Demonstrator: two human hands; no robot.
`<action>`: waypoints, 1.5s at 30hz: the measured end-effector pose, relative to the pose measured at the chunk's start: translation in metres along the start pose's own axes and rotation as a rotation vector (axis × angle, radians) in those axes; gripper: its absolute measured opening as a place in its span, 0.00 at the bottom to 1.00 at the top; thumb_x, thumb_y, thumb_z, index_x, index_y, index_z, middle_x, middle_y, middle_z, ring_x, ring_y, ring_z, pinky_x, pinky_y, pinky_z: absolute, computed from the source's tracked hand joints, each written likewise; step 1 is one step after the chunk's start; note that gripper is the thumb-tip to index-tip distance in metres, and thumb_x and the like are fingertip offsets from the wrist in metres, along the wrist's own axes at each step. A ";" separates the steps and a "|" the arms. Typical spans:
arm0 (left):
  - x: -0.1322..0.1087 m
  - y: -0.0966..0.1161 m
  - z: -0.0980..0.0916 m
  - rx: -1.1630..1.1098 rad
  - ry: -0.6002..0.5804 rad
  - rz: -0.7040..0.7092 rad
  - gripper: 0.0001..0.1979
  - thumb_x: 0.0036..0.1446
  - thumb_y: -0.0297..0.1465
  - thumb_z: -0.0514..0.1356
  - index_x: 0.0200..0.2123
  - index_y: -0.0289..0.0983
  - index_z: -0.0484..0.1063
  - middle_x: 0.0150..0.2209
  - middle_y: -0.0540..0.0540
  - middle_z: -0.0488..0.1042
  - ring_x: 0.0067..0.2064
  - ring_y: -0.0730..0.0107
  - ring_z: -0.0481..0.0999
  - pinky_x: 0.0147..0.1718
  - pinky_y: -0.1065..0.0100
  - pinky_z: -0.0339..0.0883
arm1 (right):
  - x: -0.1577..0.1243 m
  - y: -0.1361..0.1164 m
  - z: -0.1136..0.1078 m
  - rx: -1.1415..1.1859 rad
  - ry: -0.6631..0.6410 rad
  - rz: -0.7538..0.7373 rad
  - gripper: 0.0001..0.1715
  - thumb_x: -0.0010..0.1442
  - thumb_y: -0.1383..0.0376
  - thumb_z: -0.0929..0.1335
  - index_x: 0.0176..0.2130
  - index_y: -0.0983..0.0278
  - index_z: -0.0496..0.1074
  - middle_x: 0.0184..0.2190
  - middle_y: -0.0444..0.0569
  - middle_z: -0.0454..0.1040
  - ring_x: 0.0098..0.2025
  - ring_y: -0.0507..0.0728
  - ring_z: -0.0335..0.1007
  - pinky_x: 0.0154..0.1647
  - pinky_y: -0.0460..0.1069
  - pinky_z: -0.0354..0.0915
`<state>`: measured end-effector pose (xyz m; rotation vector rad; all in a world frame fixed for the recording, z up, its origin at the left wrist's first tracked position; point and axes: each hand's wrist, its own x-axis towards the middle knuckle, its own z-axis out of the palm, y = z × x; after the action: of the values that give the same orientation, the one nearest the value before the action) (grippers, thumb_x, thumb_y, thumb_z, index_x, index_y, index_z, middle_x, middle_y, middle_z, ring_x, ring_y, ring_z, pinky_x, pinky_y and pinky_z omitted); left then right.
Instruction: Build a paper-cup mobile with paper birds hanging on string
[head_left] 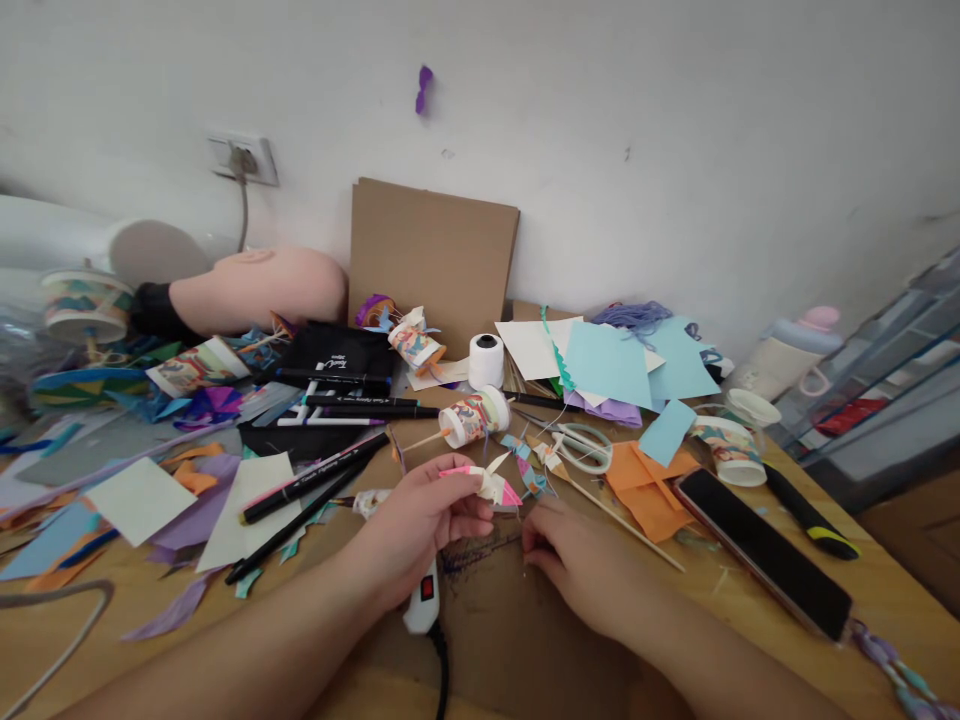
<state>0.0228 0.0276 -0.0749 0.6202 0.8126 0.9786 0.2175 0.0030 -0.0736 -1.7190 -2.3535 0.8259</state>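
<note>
Head view, from the left: a square cream sheet [141,500] lies flat on the table, then a long black marker [304,520] slants up and to the right. Next, the left hand [431,510] pinches a small pink-and-cream paper piece [491,487] between thumb and fingers, above the brown cardboard [517,640]. The piece's long axis runs slightly downward to the right; one pink end points left, the other right and toward the wearer, while a cream prong sticks up to the right. Below that hand sits a white device [422,600] with a red switch. Just beside the piece, the right hand [570,560] has its fingers curled; whether they grip anything, I cannot tell. Farther right come a wooden stick [622,525], orange paper [651,490] and a phone [765,555].
</note>
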 end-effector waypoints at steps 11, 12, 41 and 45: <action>-0.001 0.002 0.005 0.048 0.020 0.013 0.13 0.42 0.29 0.71 0.26 0.35 0.68 0.22 0.50 0.75 0.24 0.75 0.74 0.24 0.76 0.73 | -0.009 -0.002 -0.017 0.329 0.064 -0.065 0.07 0.60 0.71 0.64 0.30 0.61 0.63 0.31 0.43 0.65 0.34 0.55 0.61 0.35 0.49 0.57; -0.001 0.001 0.005 0.062 0.015 0.017 0.14 0.41 0.30 0.71 0.26 0.35 0.68 0.22 0.50 0.75 0.24 0.75 0.74 0.24 0.76 0.73 | -0.009 -0.001 -0.018 0.427 0.072 -0.096 0.06 0.60 0.69 0.64 0.30 0.61 0.63 0.30 0.43 0.64 0.33 0.54 0.60 0.34 0.49 0.57; -0.007 -0.010 0.008 0.390 -0.096 0.094 0.16 0.45 0.37 0.71 0.28 0.35 0.69 0.27 0.51 0.73 0.28 0.72 0.75 0.32 0.69 0.74 | -0.005 -0.010 0.000 0.777 0.195 -0.041 0.11 0.60 0.58 0.68 0.33 0.63 0.76 0.56 0.52 0.69 0.60 0.62 0.63 0.60 0.55 0.59; -0.007 -0.010 0.010 0.390 -0.094 0.093 0.16 0.43 0.37 0.71 0.27 0.36 0.69 0.26 0.51 0.72 0.27 0.73 0.74 0.31 0.70 0.73 | -0.004 -0.010 0.001 0.747 0.221 -0.031 0.10 0.59 0.60 0.68 0.33 0.63 0.76 0.54 0.51 0.70 0.59 0.61 0.64 0.61 0.55 0.58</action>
<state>0.0331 0.0159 -0.0749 1.0397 0.9047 0.8725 0.2096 -0.0035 -0.0686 -1.3532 -1.6116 1.2254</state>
